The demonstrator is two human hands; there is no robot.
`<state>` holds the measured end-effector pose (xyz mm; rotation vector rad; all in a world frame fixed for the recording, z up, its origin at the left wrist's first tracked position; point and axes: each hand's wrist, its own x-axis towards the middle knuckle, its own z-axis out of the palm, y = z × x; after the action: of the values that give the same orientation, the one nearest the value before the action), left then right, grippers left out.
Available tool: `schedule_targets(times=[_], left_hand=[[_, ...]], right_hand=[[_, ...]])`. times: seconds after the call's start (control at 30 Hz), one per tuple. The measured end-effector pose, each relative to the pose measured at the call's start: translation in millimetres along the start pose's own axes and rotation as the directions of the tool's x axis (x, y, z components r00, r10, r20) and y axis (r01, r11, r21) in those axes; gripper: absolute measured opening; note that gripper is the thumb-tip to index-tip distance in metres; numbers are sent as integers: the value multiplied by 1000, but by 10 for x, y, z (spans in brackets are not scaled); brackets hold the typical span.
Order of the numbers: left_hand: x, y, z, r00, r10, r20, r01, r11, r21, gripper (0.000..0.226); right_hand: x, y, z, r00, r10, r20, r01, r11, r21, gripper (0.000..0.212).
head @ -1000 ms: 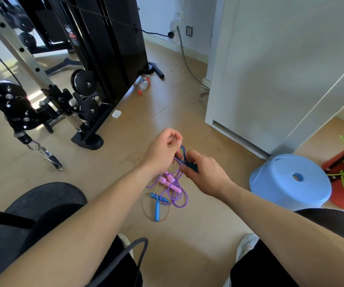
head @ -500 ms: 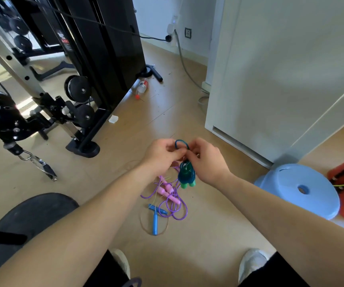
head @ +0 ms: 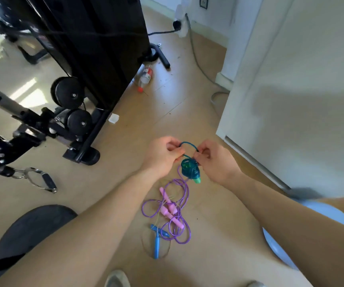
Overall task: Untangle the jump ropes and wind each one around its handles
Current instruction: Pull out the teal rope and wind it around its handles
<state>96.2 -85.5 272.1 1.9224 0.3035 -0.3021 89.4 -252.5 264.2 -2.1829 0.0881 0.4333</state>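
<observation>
Pinching the teal rope [head: 188,144] loop, left hand [head: 162,156] and right hand [head: 214,160] are spreading wider than before, wound bundle [head: 189,170] dangling below the grip.

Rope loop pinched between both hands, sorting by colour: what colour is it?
Teal rope loop, head view.

Seen from above, two bare forearms reach forward over a light wooden floor [head: 113,183]. The left hand [head: 162,155] and right hand [head: 212,160] are close together, each pinching one end of a short arc of teal rope [head: 188,144]. Below the hands hangs a teal bundle [head: 189,170] of wound rope with a green handle tip showing. On the floor beneath lie a looped purple rope [head: 182,237] with pink handles [head: 170,208] and a blue handle [head: 156,245]. A black weight machine [head: 96,48] stands to the left, a white cabinet [head: 301,79] to the right.
</observation>
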Motion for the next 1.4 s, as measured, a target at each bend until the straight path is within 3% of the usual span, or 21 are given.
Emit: schedule_targets(times=[0.23, 0.4, 0.63, 0.8, 0.93, 1.13, 1.4], left_hand=[[-656, 2015, -512, 996, -82, 21, 83, 995, -60, 13], [-1115, 3454, -972, 999, -14, -29, 12, 998, -63, 17], [-1522, 4983, -1720, 995, 88, 49, -82, 989, -121, 8], [-1476, 5656, -2281, 979, 184, 82, -170, 973, -158, 16], [-1346, 6057, -2628, 973, 224, 48, -216, 967, -138, 16], [-898, 6533, -2812, 960, 276, 44, -271, 958, -100, 17], [-118, 7238, -2751, 940, 307, -150, -323, 941, -98, 19]], right_hand=[[-592, -1659, -1410, 997, 74, 29, -72, 996, -60, 15], [-955, -2850, -2449, 999, 18, 36, -15, 998, -65, 14], [-1284, -4219, -3336, 996, -66, -53, 70, 994, 84, 16], [-1289, -5022, -3620, 973, -116, -202, 129, 990, 55, 14], [-1149, -5438, -3792, 946, -71, -316, 122, 982, 146, 10], [-756, -5849, -4044, 950, -117, -291, 169, 972, 163, 12], [109, -6248, -4589, 930, -229, -289, 264, 960, 88, 9]])
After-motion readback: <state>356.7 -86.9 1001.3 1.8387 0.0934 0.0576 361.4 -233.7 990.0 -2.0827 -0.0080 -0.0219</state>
